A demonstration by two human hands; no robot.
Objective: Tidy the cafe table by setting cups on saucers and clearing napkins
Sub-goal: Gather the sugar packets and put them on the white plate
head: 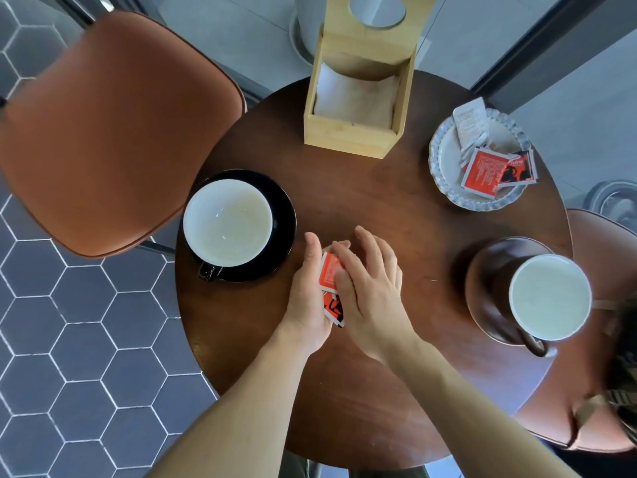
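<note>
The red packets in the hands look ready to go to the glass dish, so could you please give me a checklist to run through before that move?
1. Red packets held: ok, pinched between left hand and right hand.
2. Which hand carries the grip: cannot tell, the fingers overlap.
3. Packet count: cannot tell, partly covered.
4. Room in the glass dish: ok, bare area on its left side beside the packets already there.
5. Path across the table: ok, bare wood between hands and dish; wooden napkin box stands off to the side.
6. Cups on saucers: ok, black cup and brown cup both seated.
</note>
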